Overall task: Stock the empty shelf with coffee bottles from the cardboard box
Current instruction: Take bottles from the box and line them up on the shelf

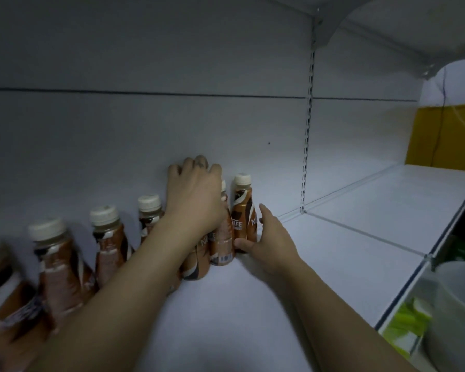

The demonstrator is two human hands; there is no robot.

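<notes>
While our left hand (195,196) drapes over the tops of a small cluster of coffee bottles (220,237), fingers curled down around them, our right hand (266,237) cups the base of the end bottle (244,208), thumb and fingers part-closed on its lower body. We are at the placing step, we judge: snugging these bottles against the back wall (145,130) at the right end of the row (102,237) already standing on the shelf (253,304). Most of the shelf to the right lies bare, so the job looks far from done. Next we need to square the cluster upright, let go, and reach for more; the cardboard box is out of view.
</notes>
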